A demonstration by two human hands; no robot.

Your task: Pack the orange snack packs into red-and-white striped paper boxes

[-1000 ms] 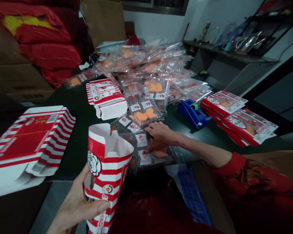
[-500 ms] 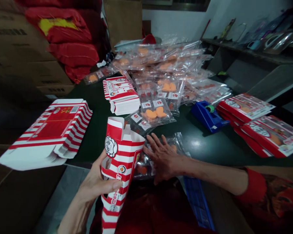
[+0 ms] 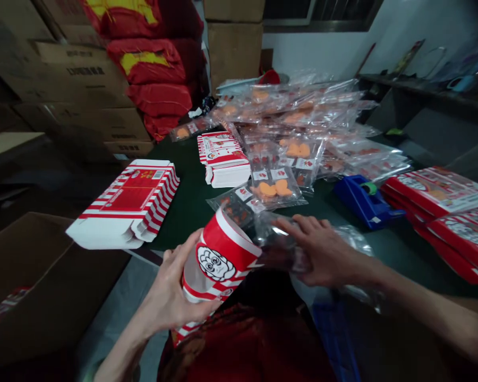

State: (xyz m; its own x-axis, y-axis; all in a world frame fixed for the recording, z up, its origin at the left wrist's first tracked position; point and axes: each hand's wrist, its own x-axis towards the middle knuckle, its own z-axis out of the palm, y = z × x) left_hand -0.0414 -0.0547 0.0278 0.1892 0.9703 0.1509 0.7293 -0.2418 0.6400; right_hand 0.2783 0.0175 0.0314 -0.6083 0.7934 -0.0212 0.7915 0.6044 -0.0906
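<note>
Red-and-white striped paperboard box (image 3: 219, 270), opened into a tube, sits tilted in the person's left hand (image 3: 171, 281), with the fingers and thumb wrapped closely round its side. The right hand (image 3: 326, 252), fingers half curled, has hold of a clear plastic bag (image 3: 281, 246) with dark contents, its end meeting the box's open mouth. Both are held over the near edge of the dark green worktop (image 3: 183, 212). Across it lie a flat striped carton (image 3: 123, 207), a stack of folded cartons (image 3: 223, 159), heaped bags of orange pieces (image 3: 274, 180), a blue tape dispenser (image 3: 362, 201) and red printed sleeves (image 3: 434, 196).
</note>
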